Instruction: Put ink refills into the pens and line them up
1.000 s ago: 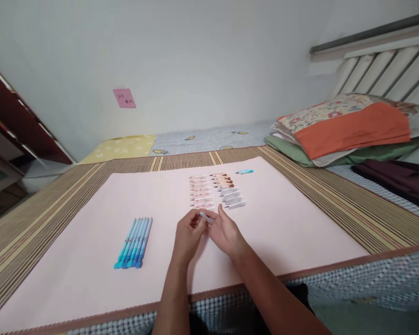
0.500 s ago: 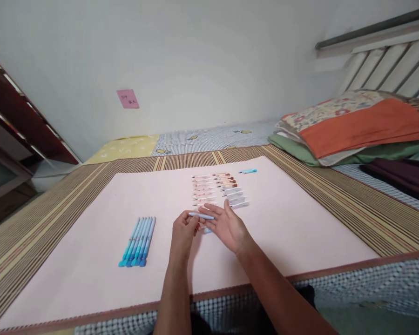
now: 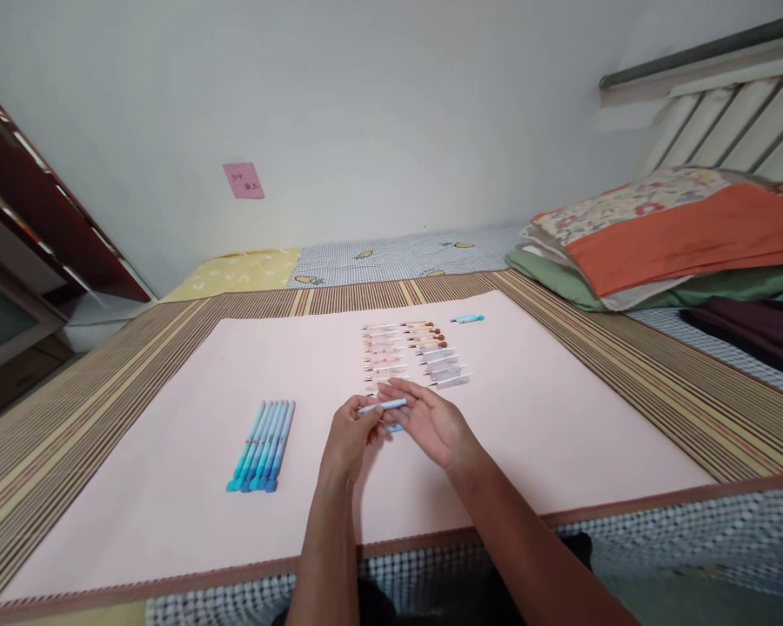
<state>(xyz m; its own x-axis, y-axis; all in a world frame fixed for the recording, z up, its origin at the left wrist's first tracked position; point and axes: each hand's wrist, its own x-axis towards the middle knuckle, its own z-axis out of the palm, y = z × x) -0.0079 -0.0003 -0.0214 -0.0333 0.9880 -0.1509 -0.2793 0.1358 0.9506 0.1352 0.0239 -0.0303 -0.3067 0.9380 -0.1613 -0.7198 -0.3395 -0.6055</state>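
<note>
While the left hand (image 3: pixel 348 435) pinches a pale-blue pen barrel (image 3: pixel 386 406), the right hand (image 3: pixel 436 423) is open, fingers extended, at its end.
Beyond, pens (image 3: pixel 424 336) lie in rows on pink paper (image 3: pixel 528 409); the wall's (image 3: pixel 431 122) pink note (image 3: pixel 244 181) bears unreadable handwriting.

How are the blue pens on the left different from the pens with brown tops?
The blue pens point away from the person; the brown-topped pens lie sideways. The blue pens are nearer; the brown-topped pens are farther back. Both groups lie on the pink sheet.
</note>
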